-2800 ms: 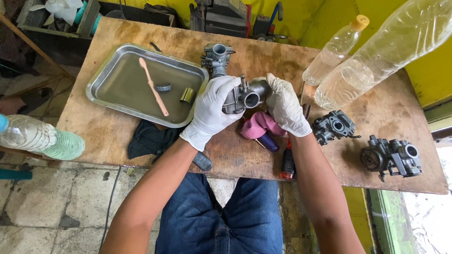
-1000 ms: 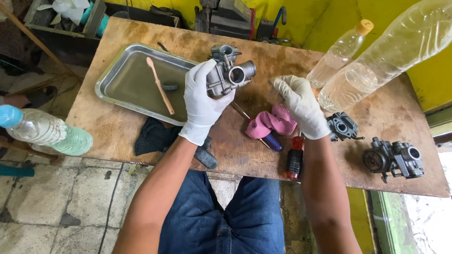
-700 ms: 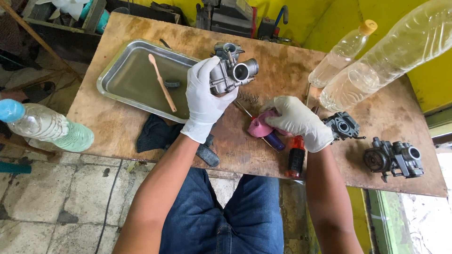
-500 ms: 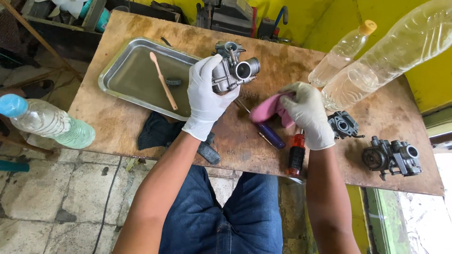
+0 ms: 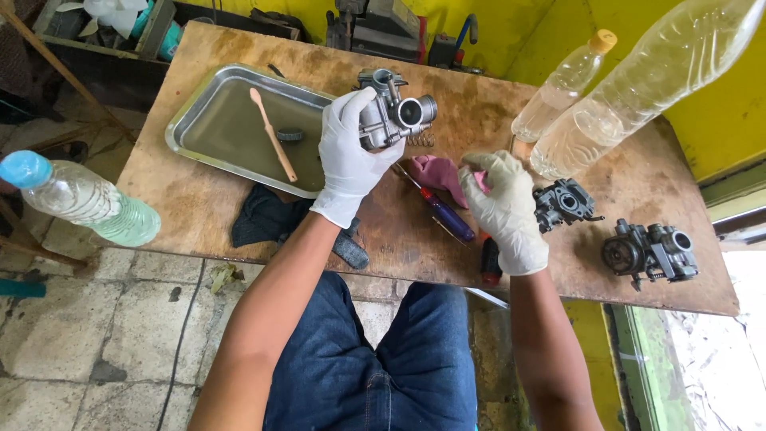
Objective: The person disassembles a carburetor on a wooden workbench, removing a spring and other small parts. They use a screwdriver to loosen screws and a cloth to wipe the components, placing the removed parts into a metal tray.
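My left hand (image 5: 349,156), in a white glove, holds a grey metal carburetor (image 5: 392,117) up above the wooden table (image 5: 191,207), its round bore facing right. In its own white glove, my right hand (image 5: 504,206) grips a pink rag (image 5: 437,172) lifted just over the table to the right of the carburetor. Below the rag lies a screwdriver with a purple handle (image 5: 447,219). A small spring (image 5: 421,141) rests on the wood under the carburetor.
A metal tray (image 5: 209,137) with liquid, a toothbrush (image 5: 273,134) and small parts sits at the left. Two more carburetors (image 5: 565,203) (image 5: 650,251) lie at the right. Clear bottles (image 5: 562,84) (image 5: 648,80) stand behind. A dark cloth (image 5: 263,217) and a red-handled tool (image 5: 489,258) lie near the front edge.
My right hand left the carburetor, dropped to the table, took the pink rag and raised it. My left hand kept the carburetor aloft, shifting slightly left.
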